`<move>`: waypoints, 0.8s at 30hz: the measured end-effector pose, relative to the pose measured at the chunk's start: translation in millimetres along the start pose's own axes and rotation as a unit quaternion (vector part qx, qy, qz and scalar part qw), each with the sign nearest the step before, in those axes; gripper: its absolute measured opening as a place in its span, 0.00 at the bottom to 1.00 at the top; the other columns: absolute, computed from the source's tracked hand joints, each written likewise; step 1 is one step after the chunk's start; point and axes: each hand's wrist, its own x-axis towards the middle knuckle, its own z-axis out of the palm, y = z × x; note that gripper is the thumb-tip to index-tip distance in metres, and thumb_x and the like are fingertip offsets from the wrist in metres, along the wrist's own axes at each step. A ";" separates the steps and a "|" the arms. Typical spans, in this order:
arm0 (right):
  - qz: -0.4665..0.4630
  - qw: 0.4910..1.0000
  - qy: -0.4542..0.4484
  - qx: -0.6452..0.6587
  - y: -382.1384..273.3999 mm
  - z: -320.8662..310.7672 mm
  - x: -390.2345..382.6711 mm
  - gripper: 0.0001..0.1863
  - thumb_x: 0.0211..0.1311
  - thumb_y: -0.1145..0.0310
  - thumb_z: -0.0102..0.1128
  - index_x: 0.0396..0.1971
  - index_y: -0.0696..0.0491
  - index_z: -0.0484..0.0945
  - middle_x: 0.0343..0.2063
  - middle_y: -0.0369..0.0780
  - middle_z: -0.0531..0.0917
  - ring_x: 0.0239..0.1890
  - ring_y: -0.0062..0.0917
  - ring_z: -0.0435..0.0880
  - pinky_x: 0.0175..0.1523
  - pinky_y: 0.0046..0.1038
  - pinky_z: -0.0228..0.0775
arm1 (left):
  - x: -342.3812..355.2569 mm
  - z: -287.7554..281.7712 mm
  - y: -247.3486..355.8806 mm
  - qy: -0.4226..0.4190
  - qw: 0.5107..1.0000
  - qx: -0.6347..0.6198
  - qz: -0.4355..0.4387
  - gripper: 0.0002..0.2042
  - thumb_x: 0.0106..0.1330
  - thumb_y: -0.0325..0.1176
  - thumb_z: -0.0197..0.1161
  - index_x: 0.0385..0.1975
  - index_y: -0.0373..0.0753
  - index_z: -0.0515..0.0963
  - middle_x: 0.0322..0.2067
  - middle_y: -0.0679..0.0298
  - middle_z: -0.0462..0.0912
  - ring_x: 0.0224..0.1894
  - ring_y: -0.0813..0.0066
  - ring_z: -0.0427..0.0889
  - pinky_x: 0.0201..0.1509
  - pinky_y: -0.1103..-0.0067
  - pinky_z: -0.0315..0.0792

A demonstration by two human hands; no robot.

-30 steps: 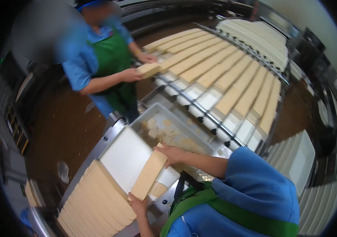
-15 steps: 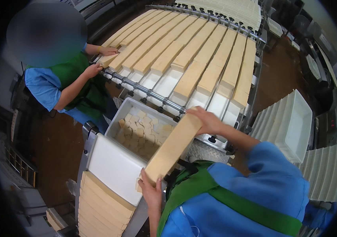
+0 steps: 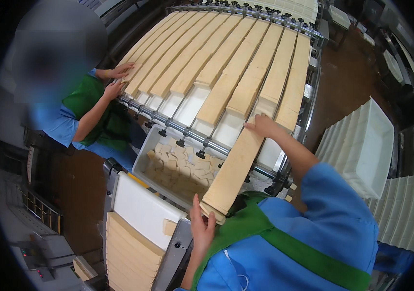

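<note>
Between my two hands lies a long pale-yellow block (image 3: 236, 167), a row of thin square slices that look like dough wrappers. My right hand (image 3: 264, 126) grips its far end, over the front of the slatted conveyor (image 3: 192, 104). At the near end my left hand (image 3: 202, 225) cups the slices, a few of which lean loose. Similar long rows (image 3: 216, 104) lie in the conveyor's lanes, parted by thin metal rods. Below my block a grey tub (image 3: 141, 162) holds many loose square pieces (image 3: 178, 167).
On the left, a co-worker in a green apron (image 3: 90, 116) has both hands at the conveyor's leftmost row. A white belt (image 3: 139, 203) runs nearer me, with more rows (image 3: 132, 252) and one loose piece (image 3: 169, 227). Stacked white trays (image 3: 362, 145) stand at the right.
The block has swung up and right, its far end now over the conveyor's front bar. Slices at its near end have tilted loose. A loose piece now shows on the white belt.
</note>
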 end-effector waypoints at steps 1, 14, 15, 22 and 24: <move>0.000 1.000 -0.005 -0.014 2.9 0.9 3.9 0.45 0.57 0.36 0.48 0.49 0.71 0.66 0.52 0.65 0.67 0.55 0.55 0.68 0.59 0.41 0.61 | 1.5 4.7 0.6 0.000 1.000 0.005 0.001 0.31 0.63 0.29 0.56 0.66 0.38 0.51 0.43 0.52 0.67 0.35 0.68 0.72 0.33 0.79 0.70; -0.271 0.952 0.137 0.030 -20.2 46.3 -92.5 0.42 0.56 0.50 0.59 0.59 0.68 0.56 0.62 0.58 0.56 0.66 0.51 0.53 0.69 0.41 0.43 | 62.5 73.4 0.9 -0.018 0.995 0.079 0.058 0.34 0.61 0.25 0.52 0.67 0.35 0.45 0.48 0.46 0.66 0.48 0.53 0.69 0.54 0.70 0.64; -0.306 0.941 0.123 0.076 -25.8 44.4 -101.9 0.41 0.55 0.52 0.61 0.59 0.67 0.56 0.62 0.57 0.57 0.66 0.49 0.54 0.69 0.40 0.44 | 62.6 72.5 -0.2 -0.014 0.995 0.069 0.065 0.34 0.61 0.24 0.52 0.67 0.35 0.45 0.50 0.45 0.65 0.50 0.52 0.69 0.56 0.69 0.63; -0.275 0.904 0.103 0.310 -28.7 14.9 -133.8 0.33 0.52 0.66 0.62 0.58 0.56 0.62 0.59 0.47 0.67 0.61 0.42 0.65 0.64 0.34 0.57 | 57.5 72.8 37.4 -0.070 0.993 0.087 0.044 0.36 0.57 0.19 0.52 0.67 0.35 0.45 0.54 0.43 0.63 0.54 0.49 0.67 0.59 0.68 0.61; -0.272 0.907 0.143 0.288 -20.1 -4.1 -140.9 0.32 0.52 0.66 0.62 0.57 0.57 0.63 0.58 0.47 0.68 0.60 0.42 0.66 0.63 0.34 0.58 | 62.8 85.6 52.9 -0.105 0.992 0.050 0.037 0.37 0.56 0.18 0.52 0.67 0.35 0.45 0.54 0.43 0.63 0.55 0.50 0.66 0.57 0.70 0.63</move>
